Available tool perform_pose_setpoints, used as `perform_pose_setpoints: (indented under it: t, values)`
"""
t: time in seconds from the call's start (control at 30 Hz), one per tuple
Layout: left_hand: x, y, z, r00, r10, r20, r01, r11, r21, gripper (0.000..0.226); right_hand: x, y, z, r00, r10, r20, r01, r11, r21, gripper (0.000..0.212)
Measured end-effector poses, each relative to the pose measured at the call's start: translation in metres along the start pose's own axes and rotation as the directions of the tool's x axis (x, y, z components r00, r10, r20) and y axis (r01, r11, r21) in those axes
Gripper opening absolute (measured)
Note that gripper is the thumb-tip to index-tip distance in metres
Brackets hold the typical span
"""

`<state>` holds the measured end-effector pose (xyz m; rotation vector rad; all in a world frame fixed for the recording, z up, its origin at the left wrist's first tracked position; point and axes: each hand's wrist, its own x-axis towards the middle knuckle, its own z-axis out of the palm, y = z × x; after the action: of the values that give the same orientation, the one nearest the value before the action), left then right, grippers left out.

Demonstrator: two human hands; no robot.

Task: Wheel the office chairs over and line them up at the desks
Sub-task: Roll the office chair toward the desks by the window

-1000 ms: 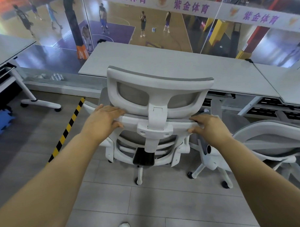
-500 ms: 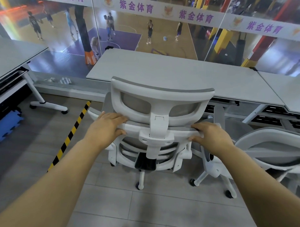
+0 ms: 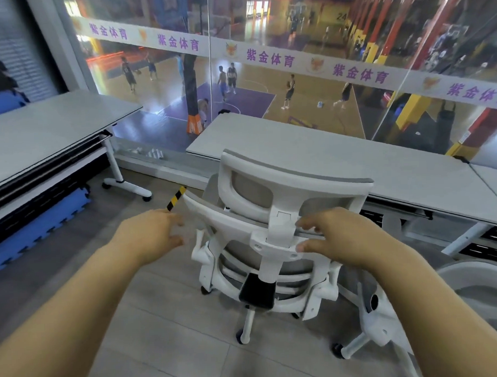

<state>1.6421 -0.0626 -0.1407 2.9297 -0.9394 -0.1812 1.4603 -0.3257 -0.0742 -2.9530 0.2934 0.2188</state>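
The chair [image 3: 274,238] stands with its back to the camera, pushed up to the near edge of the middle worktop [image 3: 339,168]; its seat lies behind the backrest and cannot be seen, and only some of its castors show below. The left hand [image 3: 150,234] is blurred, just left of the chair's backrest rim and apart from it, its grip wide with nothing in it. The right hand [image 3: 336,239] is at the chair's top rail, right of the headrest post; its fingers curve toward the rail, but blur leaves it unclear whether they clasp the rail or merely touch it, so its grip cannot be told. Right of the chair a second chair [image 3: 470,282] is cut off by the frame edge, only its rim, one arm and part of its base showing. Left of the chair a second worktop [image 3: 42,133] runs out of frame, with blue foam mats [image 3: 40,223] under it. The yellow-black floor tape [image 3: 176,198] is mostly covered by the left hand.

Half a second ago both hands gripped the chair's top rail; the left has since come off it and the right has slid inward toward the post. The view has tilted upward, showing more of the glass wall [image 3: 266,75] beyond the chair.
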Motion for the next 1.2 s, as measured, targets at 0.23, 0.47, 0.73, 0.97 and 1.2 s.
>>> perform_pose_setpoints:
  t: [0.23,0.47,0.73,0.97,1.2]
  values:
    - [-0.041,-0.071,-0.028,0.965,-0.225,0.130,0.226,0.974,0.011,0.046,0.051,-0.086,-0.024,0.962,-0.252,0.109,0.262,0.961,-0.087,0.055]
    - [-0.090,-0.180,-0.040,0.904,-0.421,0.071,0.421,0.907,0.018,0.048,0.140,-0.196,-0.007,0.906,-0.383,0.179,0.411,0.898,-0.157,0.059]
    - [-0.145,-0.301,-0.040,0.778,-0.621,0.090,0.626,0.779,-0.036,0.020,0.235,-0.330,0.019,0.830,-0.503,0.241,0.548,0.817,-0.179,0.059]
    - [-0.211,-0.386,-0.036,0.550,-0.832,0.076,0.835,0.546,-0.073,0.036,0.306,-0.480,0.040,0.633,-0.682,0.367,0.764,0.628,-0.151,0.060]
    - [-0.257,-0.444,-0.033,0.222,-0.968,0.121,0.968,0.203,-0.147,0.046,0.360,-0.627,0.055,0.376,-0.830,0.412,0.926,0.347,-0.147,0.062]
